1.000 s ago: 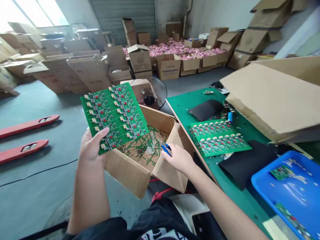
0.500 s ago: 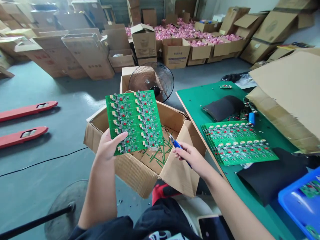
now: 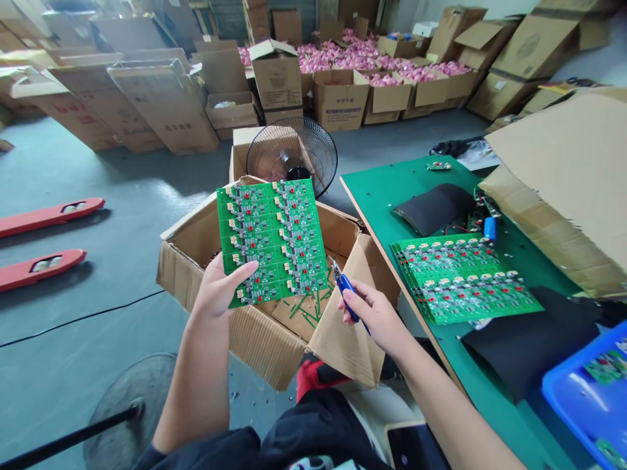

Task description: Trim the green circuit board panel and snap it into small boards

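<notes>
A green circuit board panel point(image 3: 272, 241) with two columns of small parts is held up over an open cardboard box point(image 3: 267, 349). My left hand point(image 3: 220, 287) grips its lower left corner, thumb across the front. Blue-handled cutters point(image 3: 349, 290) are in my right hand point(image 3: 369, 310), their metal tips pointing up beside the panel's lower right edge, apart from it. Thin green strips point(image 3: 306, 310) lie inside the box, below the panel. More panels are stacked point(image 3: 470, 281) on the green table point(image 3: 365, 189) to the right.
A black fan point(image 3: 292, 156) stands behind the box. On the table are black curved sheets point(image 3: 434, 209) and a blue bin point(image 3: 578, 391). A phone point(image 3: 416, 447) lies near my lap. Red pallet forks point(image 3: 49, 269) are at the left.
The panel has shifted slightly right and now stands more upright. In my right hand the cutters have turned, showing more of both blue handles. The whole view has moved a little.
</notes>
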The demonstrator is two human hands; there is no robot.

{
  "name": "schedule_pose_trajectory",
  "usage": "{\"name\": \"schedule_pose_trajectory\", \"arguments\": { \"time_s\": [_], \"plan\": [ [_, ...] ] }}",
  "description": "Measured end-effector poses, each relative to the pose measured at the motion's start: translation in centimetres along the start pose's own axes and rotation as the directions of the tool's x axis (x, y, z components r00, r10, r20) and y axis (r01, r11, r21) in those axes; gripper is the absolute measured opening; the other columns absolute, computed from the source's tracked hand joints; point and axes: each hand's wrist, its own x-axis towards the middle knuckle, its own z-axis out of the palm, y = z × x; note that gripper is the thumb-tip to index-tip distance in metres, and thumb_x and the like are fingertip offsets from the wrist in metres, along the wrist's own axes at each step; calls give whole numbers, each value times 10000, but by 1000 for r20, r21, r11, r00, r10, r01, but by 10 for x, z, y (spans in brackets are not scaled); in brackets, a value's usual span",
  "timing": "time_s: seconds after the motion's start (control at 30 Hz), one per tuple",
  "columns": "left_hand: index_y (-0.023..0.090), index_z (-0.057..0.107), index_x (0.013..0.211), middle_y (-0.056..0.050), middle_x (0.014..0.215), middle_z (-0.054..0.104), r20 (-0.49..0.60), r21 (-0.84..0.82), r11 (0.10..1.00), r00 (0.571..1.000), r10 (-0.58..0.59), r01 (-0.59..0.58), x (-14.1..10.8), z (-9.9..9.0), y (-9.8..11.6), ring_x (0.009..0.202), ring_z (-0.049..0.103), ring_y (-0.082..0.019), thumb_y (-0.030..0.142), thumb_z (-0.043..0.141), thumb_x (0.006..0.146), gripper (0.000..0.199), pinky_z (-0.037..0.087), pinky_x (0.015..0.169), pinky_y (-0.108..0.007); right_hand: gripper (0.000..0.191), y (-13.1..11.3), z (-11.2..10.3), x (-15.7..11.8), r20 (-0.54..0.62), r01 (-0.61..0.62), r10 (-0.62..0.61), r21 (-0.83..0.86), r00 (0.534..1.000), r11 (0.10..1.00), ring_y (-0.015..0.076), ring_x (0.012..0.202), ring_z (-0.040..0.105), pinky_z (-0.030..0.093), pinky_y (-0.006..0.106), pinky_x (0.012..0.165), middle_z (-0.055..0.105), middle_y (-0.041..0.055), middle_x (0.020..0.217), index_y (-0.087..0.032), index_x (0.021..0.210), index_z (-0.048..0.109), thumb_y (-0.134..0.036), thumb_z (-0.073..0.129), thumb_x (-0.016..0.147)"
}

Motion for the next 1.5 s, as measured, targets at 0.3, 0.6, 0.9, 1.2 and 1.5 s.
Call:
{"name": "schedule_pose_trajectory", "arguments": {
  "time_s": [0.3,0.6,0.9,1.2,1.5],
  "plan": [
    [68,487,1058,-148,1015,581,-27,-30,999,1000,-15,15,2,-1,0,803,599,-247,230,762,564,588,528,662,-385,602,7,1,4,-60,1,-4,-47,998,999,91,660,453,399,238,643,527,70,846,-77,1125,523,-532,546,731],
    [64,489,1049,-157,1034,573,-38,-13,999,999,-33,33,1,0,0,828,596,-258,249,768,544,606,522,693,-371,630,0,2,4,25,-14,13,45,1000,999,99,625,472,405,245,578,524,114,806,-20,943,497,-602,517,701],
    [66,509,1013,-147,1011,586,-62,0,997,995,-77,77,0,5,5,799,600,-261,268,783,483,629,526,642,-345,655,-6,2,3,5,-32,32,42,999,999,97,618,470,419,250,588,526,121,786,3,931,493,-591,541,658],
    [67,492,1025,-152,1003,586,-16,17,996,996,-89,89,-1,2,5,774,601,-249,274,783,489,645,525,639,-354,669,1,-8,2,4,-30,31,-65,1000,997,163,1046,496,382,268,928,523,99,1155,-56,1211,502,-467,587,690],
    [83,487,1040,-148,1023,583,4,11,999,999,-47,47,-1,2,0,802,602,-241,281,765,537,608,529,632,-327,616,5,-8,-3,-4,45,-45,-75,999,996,201,959,531,445,322,805,559,104,1080,-65,1184,538,-494,562,743]
  ]
}}
